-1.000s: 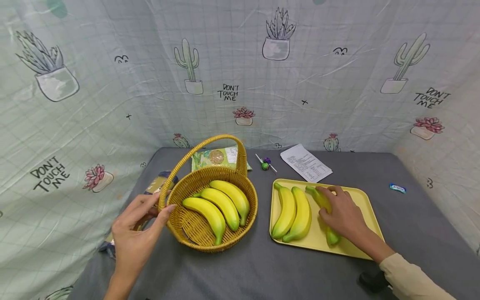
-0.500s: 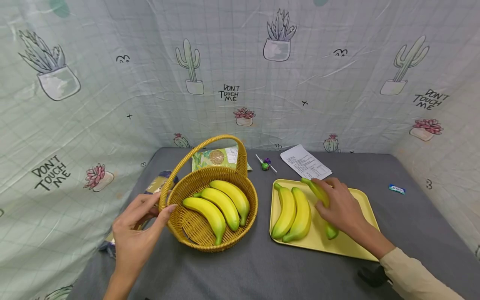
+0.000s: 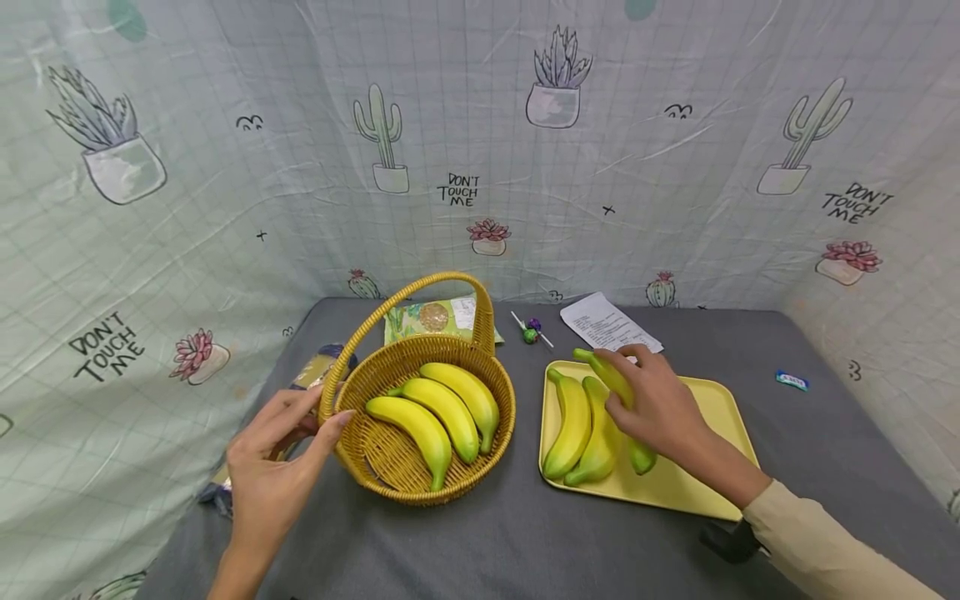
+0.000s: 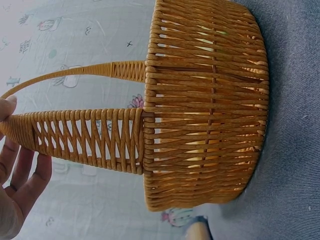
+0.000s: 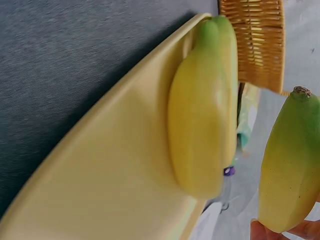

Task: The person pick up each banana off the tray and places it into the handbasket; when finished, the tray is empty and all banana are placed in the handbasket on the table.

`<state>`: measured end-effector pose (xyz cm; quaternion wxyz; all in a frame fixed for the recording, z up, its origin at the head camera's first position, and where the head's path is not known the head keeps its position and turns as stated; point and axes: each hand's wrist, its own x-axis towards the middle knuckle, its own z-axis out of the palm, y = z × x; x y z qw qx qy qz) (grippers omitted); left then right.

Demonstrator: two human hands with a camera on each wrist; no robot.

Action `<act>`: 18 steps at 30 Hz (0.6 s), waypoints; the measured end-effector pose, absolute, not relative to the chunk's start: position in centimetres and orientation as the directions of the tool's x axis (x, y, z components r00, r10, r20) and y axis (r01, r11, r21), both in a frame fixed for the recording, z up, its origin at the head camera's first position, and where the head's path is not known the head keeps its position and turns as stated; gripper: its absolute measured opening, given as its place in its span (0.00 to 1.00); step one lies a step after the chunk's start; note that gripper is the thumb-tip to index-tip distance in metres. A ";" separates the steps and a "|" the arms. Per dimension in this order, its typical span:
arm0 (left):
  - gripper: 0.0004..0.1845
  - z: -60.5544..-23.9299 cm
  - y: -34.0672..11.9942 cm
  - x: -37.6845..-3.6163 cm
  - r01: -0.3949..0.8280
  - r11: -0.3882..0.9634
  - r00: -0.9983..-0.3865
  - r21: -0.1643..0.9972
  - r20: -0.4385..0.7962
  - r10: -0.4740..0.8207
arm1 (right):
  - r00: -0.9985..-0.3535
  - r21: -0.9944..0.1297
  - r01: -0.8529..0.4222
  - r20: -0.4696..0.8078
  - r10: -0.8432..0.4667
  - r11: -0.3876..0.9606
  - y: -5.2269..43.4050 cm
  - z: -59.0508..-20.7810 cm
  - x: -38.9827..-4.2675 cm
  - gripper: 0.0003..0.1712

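Moving bananas from tray to basket looks like the step in hand, with one fruit just off the tray. On the grey surface [image 3: 525, 533] the basket [image 3: 390, 467] sits left with three bananas inside; the tray [image 3: 720, 408] lies beside it, two bananas [image 3: 573, 421] resting at its left side. The right hand [image 3: 656, 408] curls its fingers around a third, greenish banana [image 3: 609, 377], which is held above the tray, its stem pointing away. The left hand [image 3: 273, 467] lies relaxed against the basket, thumb on the rim by the handle [image 4: 80, 137], fingers straight. The next move likely calls for carrying the fruit over the rim, clear of the handle, into free space.
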<state>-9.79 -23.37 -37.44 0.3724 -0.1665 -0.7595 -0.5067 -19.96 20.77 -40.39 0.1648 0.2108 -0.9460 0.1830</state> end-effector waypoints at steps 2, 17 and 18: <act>0.28 -37.5 -23.4 -9.8 0.630 0.433 -0.666 0.645 0.735 -0.126 | -0.854 -0.271 -0.467 0.387 -0.349 0.842 20.4 -40.1 -20.1 0.34; 0.27 -36.3 -22.7 -9.2 0.634 0.429 -0.664 0.643 0.737 -0.125 | -0.802 -0.253 -0.549 0.427 -0.418 0.797 16.6 -38.2 -20.1 0.35; 0.27 -36.3 -22.7 -9.2 0.634 0.428 -0.664 0.644 0.737 -0.125 | -0.800 -0.252 -0.553 0.425 -0.423 0.794 16.3 -38.1 -20.0 0.35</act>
